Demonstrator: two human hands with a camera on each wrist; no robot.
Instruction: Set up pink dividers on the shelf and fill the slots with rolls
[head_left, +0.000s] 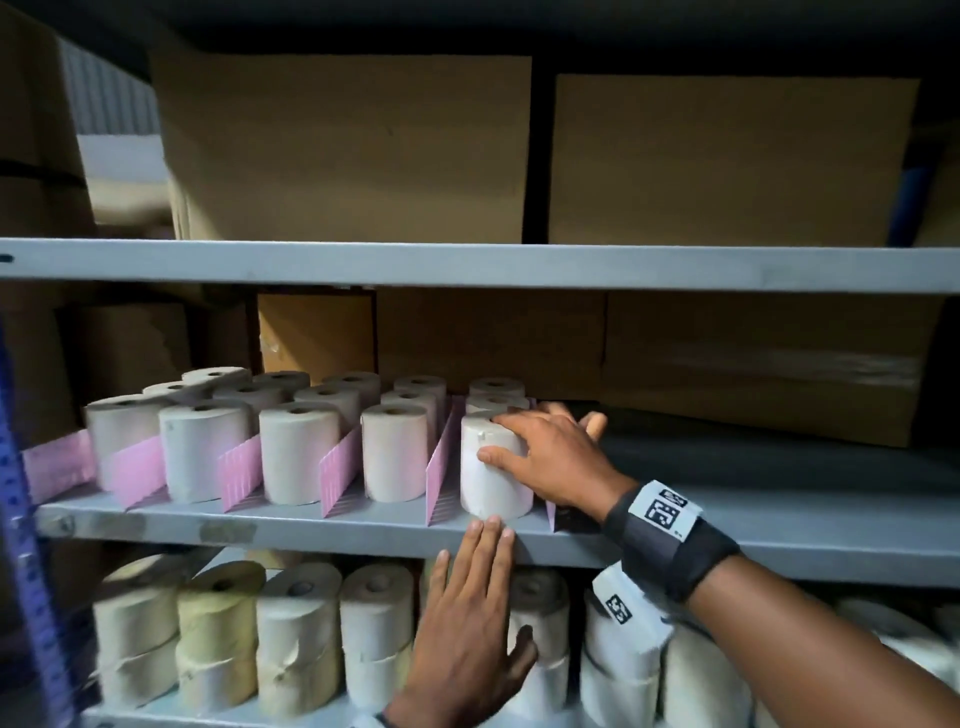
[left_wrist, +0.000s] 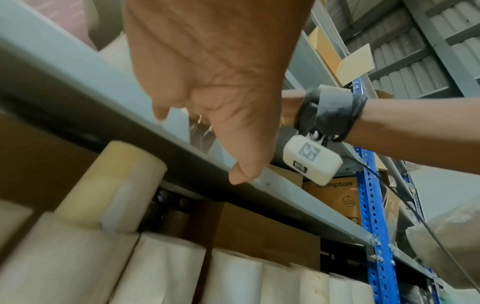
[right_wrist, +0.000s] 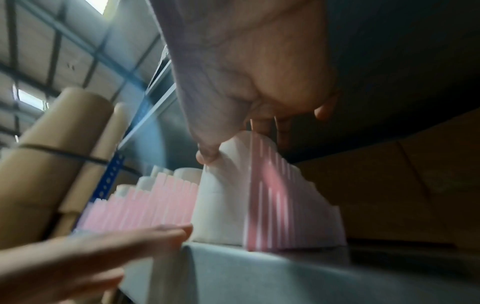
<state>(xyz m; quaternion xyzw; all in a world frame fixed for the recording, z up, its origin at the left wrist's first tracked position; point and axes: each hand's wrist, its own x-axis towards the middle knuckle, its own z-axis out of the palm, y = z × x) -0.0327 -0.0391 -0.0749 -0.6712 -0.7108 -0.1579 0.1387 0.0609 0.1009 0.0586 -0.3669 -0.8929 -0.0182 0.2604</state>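
Several pink dividers stand on the grey middle shelf, with rows of white and beige rolls in the slots between them. My right hand grips the front roll of the rightmost slot, thumb on its face and fingers over its top. A last divider peeks out just right of that roll, under my wrist. My left hand is flat, its straight fingertips touching the shelf's front edge at the roll's base. The right wrist view shows the gripped roll beside a pink divider.
Brown cardboard boxes stand behind the rolls and on the top shelf. The lower shelf holds stacked rolls. A blue perforated upright runs down the left. Bare shelf surface lies right of my right hand.
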